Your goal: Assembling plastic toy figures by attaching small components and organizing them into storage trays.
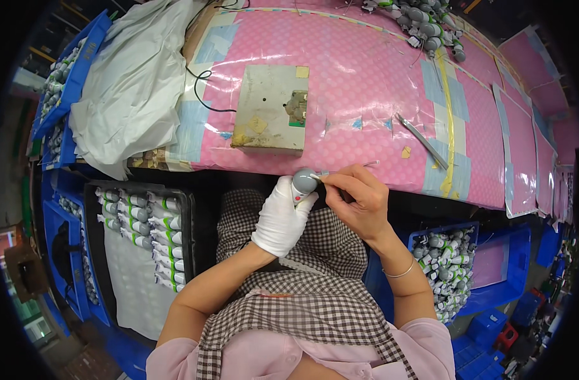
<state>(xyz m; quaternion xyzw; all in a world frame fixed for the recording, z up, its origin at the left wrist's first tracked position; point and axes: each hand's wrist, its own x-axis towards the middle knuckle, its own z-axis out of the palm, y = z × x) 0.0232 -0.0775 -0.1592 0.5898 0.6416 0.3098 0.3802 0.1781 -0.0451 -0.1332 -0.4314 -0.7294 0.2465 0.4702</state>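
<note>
My left hand (pixel 281 218), in a white glove, is closed around a small device with a round grey head (pixel 305 182), a white body and a red dot. It is held just off the table's near edge, above my lap. My bare right hand (pixel 360 199) meets the grey head from the right, thumb and forefinger pinched together. A small pale bit shows at those fingertips, too small to name. Behind the right hand runs a thin wire with a small white connector (pixel 373 163) at its end.
A grey metal box (pixel 270 111) with a black cord and metal tweezers (pixel 422 141) lie on the pink-covered table (pixel 359 69). Similar devices (pixel 429 25) are heaped far right. A black tray (pixel 137 272) of devices in rows is at left, a full blue bin (pixel 444 269) at right.
</note>
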